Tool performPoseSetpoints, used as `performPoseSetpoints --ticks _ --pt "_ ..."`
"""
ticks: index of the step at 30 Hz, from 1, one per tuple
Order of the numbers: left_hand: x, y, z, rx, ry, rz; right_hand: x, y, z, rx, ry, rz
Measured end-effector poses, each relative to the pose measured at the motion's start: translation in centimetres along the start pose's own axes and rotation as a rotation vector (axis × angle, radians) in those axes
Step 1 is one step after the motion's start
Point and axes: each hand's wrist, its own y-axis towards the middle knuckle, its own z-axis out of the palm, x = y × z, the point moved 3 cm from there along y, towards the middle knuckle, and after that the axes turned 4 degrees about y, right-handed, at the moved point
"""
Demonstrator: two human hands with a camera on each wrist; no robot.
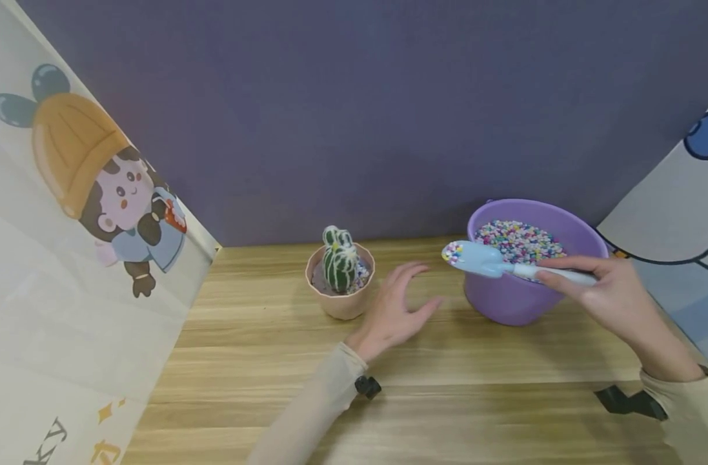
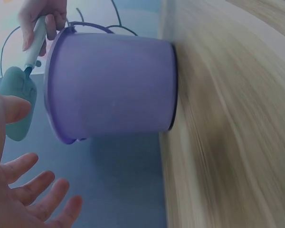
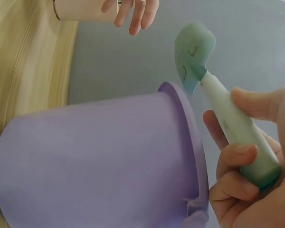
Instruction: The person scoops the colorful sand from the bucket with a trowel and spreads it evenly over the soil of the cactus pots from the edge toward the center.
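Observation:
My right hand (image 1: 615,290) grips the white handle of a light blue trowel (image 1: 483,258), held over the near rim of a purple bucket (image 1: 505,300). Colourful pebbles lie in the tip of its blade. More of these small multicoloured pebbles (image 1: 519,242) fill part of the bucket. My left hand (image 1: 391,313) holds nothing; its fingers are spread between the pot and the bucket. Just left of it stands a pale pink pot (image 1: 342,305) with a striped green cactus (image 1: 339,265). Grey soil shows in the pot, with some coloured pebbles at its right side.
Pot and bucket stand on a wood-grain table (image 1: 243,361), near a dark blue-grey back wall (image 1: 354,116). A white panel with a cartoon figure (image 1: 127,194) rises at the left, and another printed panel (image 1: 679,213) at the right, close to the bucket.

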Motion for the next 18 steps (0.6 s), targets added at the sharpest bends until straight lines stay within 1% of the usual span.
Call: performPoseSetpoints --ticks 3,5,11,13,18 --pt "0.2 -0.3 -0.5 -0.017 0.005 0.015 0.4 -0.1 0.3 0.016 0.001 -0.001" --pt "0.3 -0.5 -0.7 -0.024 0.009 0.027 0.6 -0.1 0.5 0.021 0.012 -0.017" --pt "0.9 -1.4 -2.0 -0.045 0.017 0.077 1.1 -0.1 1.8 0.029 0.073 -0.127" --pt "1.2 -1.7 -2.6 -0.078 0.023 0.099 1.2 -0.3 2.2 0.032 0.076 -0.134" --pt "2.1 -2.2 -3.8 -0.207 -0.006 0.171 1.4 -0.8 2.8 0.056 0.061 -0.108"
